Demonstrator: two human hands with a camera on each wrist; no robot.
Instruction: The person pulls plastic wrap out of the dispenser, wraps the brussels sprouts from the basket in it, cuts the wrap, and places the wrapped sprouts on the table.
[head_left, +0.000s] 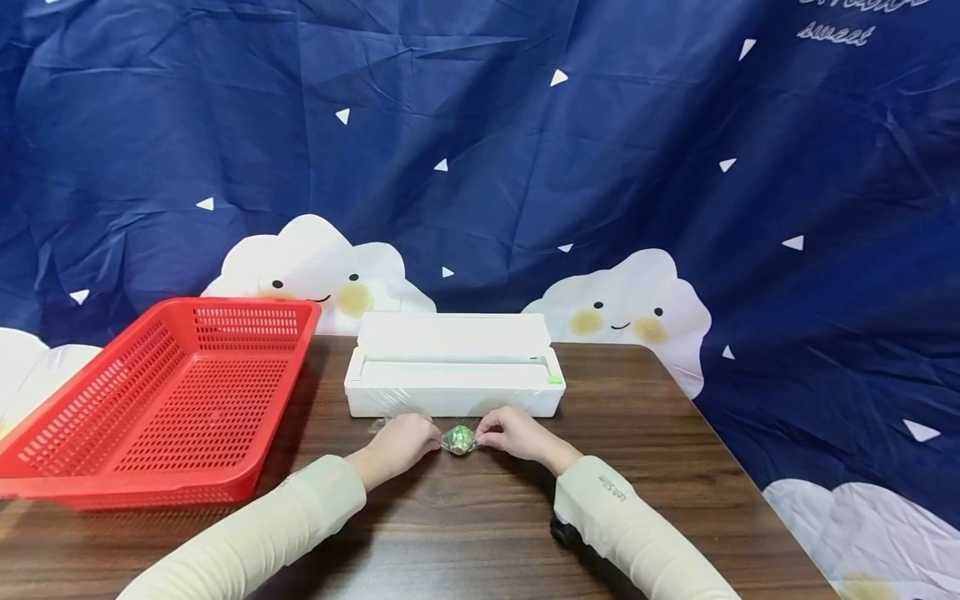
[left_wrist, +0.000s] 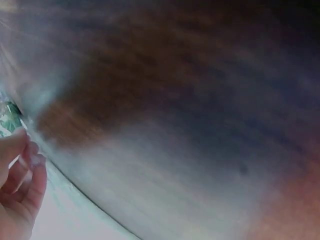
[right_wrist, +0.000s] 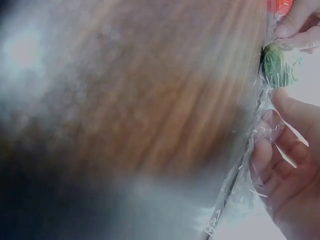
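Note:
A small round green thing (head_left: 460, 439), wrapped in clear cling film (right_wrist: 267, 127), is between the two hands near the middle of the table. Thumb and fingers of my left hand (head_left: 405, 442) pinch the film at its left side. On the other side my right hand (head_left: 517, 433) pinches the film the same way. In the right wrist view the film lies tight and creased over the green thing, and loose film trails below the right fingers. Directly behind the hands stands a long white cling film dispenser (head_left: 453, 402) with its lid raised.
A red plastic basket (head_left: 266, 433) with slotted walls stands on the left of the dark wooden table (head_left: 465, 533). Behind the table hangs a blue cloth (head_left: 480, 167) with clouds and white triangles. A small black object (head_left: 564, 532) lies partly under the right sleeve.

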